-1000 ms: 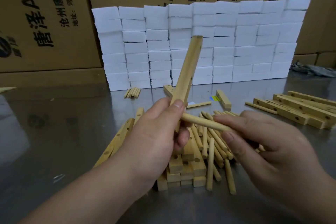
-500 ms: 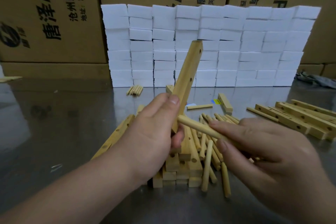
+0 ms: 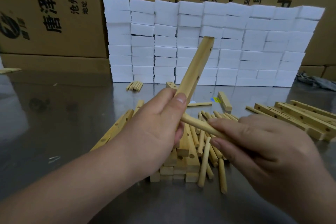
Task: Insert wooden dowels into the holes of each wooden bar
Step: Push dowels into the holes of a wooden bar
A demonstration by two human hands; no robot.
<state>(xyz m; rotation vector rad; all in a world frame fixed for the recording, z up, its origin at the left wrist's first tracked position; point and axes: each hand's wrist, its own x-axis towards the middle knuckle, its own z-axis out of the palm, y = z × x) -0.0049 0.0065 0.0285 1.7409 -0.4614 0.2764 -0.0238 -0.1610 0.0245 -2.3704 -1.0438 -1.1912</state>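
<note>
Cardboard boxes (image 3: pixel 54 14) are being partly screened by white blocks (image 3: pixel 254 45) — their contents are hidden. A wooden bar (image 3: pixel 196 67) is being gripped, tilted upward, in the left hand (image 3: pixel 156 129); a dowel (image 3: pixel 198 125) is being pinched by the right hand (image 3: pixel 263 147) — its tip just below the left thumb, at the bar.

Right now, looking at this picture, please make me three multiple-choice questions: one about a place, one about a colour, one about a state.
1. The small dowel bundle lies: A) in a box B) at the foot of the block wall C) in a drawer.
2. The block wall is: A) blue B) black C) white.
3. The bar in the left hand is: A) tilted upward B) lying flat C) snapped.
1B, it lies beside the lowest blocks; 2C, every block is white; 3A, its far end points up.
</note>
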